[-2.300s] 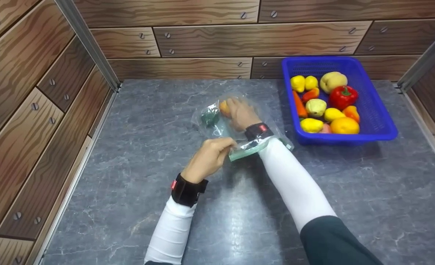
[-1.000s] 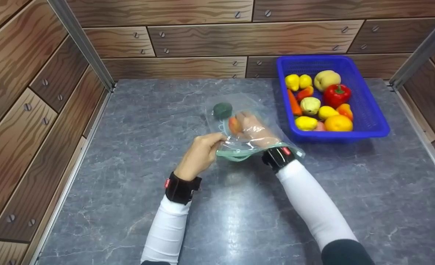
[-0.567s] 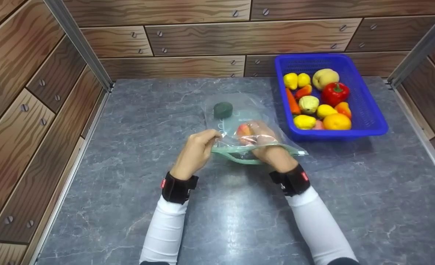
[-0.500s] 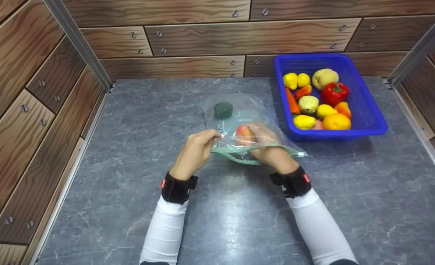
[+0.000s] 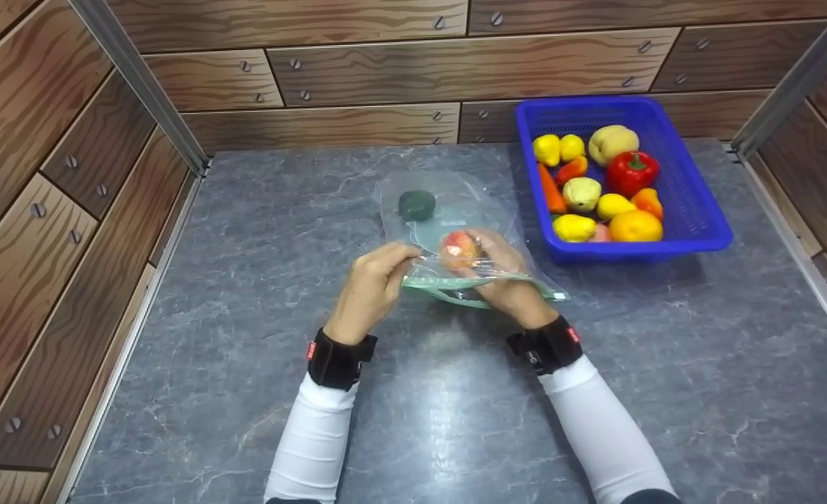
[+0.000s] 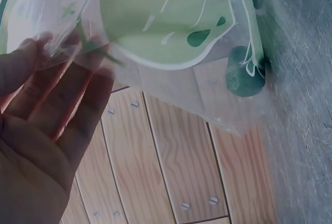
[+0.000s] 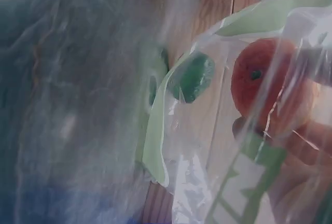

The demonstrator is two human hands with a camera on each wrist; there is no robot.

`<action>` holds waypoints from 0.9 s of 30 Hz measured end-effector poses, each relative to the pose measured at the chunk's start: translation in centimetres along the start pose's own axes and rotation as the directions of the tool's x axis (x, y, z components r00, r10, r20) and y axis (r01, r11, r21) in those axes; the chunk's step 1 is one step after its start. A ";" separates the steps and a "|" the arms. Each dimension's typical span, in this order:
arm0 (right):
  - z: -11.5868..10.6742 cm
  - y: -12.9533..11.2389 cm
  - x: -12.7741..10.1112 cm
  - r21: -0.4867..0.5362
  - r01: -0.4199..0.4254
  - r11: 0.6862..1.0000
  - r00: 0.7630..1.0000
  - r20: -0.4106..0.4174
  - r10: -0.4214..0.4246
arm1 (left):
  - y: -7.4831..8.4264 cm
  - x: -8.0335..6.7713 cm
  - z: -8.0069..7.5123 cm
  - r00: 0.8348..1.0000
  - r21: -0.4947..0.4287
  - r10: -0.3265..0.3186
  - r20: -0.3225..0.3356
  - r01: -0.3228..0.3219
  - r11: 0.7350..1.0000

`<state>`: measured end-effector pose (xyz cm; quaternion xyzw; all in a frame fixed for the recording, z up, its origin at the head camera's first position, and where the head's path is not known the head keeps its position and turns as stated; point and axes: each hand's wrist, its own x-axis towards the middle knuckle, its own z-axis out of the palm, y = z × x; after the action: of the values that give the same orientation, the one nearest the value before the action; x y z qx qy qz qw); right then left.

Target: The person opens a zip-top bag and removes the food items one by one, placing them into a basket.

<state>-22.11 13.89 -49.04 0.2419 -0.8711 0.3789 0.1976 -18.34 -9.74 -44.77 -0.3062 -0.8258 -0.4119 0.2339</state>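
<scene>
A clear zip bag [image 5: 476, 196] with a green zip edge lies on the table, its mouth towards me. My left hand [image 5: 366, 290] pinches the left corner of the mouth between thumb and fingers. My right hand [image 5: 508, 276] reaches inside through the mouth and holds a round red-and-yellow fruit [image 5: 458, 250] just behind the zip. In the right wrist view the fruit [image 7: 262, 84] shows a small green spot, with fingers curled under it. A dark green rounded fruit or vegetable [image 5: 417, 205] lies deeper in the bag, apart from both hands.
A blue basket [image 5: 709, 210] stands at the back right, close to the bag. It holds a red bell pepper [image 5: 632, 173], an orange [image 5: 635, 227], a carrot [image 5: 552, 190] and several yellow pieces. Wood-patterned walls [image 5: 357, 126] bound the grey table [image 5: 245, 245] at back and sides.
My right hand has drawn back from deep in the bag towards its mouth, bringing the red-and-yellow fruit away from the dark green one. My left hand keeps its pinch on the bag's edge.
</scene>
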 end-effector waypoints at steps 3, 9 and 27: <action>-0.3 -0.2 -0.1 0.019 0.046 0.999 0.999 -0.012 -0.046 | -0.1 0.0 0.0 0.999 0.026 -0.001 -0.048 0.002 1.000; -1.7 -1.6 -0.5 0.215 0.078 0.974 0.991 0.091 -0.099 | -0.3 0.0 -0.2 0.994 0.031 -0.033 -0.109 0.037 0.999; -5.6 -2.7 -0.5 0.710 -0.104 0.696 0.899 0.367 -0.240 | 0.3 0.3 -0.5 0.967 0.005 0.053 -0.249 -0.053 0.999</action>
<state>-19.28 16.62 -44.24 0.4099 -0.6662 0.6156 -0.0959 -18.28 -9.84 -44.11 -0.2743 -0.7810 -0.4415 0.3462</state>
